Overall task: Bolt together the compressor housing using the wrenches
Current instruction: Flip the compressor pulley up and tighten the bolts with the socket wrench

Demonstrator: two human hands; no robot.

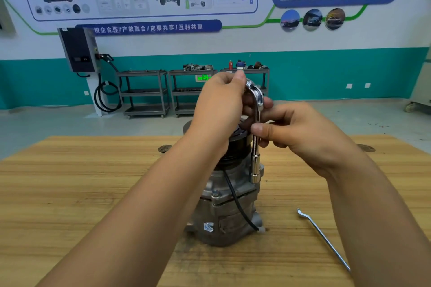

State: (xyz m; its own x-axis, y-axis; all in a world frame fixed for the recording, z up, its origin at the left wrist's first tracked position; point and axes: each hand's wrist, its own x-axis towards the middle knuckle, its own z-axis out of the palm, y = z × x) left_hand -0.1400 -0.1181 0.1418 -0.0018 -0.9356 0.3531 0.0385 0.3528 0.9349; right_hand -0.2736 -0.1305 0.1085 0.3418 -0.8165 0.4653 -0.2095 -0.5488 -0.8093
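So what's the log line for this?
left hand: grips wrench bend | right hand: pinches wrench shaft | socket end: on compressor | bar: on table

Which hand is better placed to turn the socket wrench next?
Left, probably: the left hand grips the socket wrench at its bent top, while the right hand only pinches the upright shaft.

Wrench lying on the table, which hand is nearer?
Right. Above the lying wrench, the right hand pinches the upright socket wrench; the left hand grips its bend, farther left.
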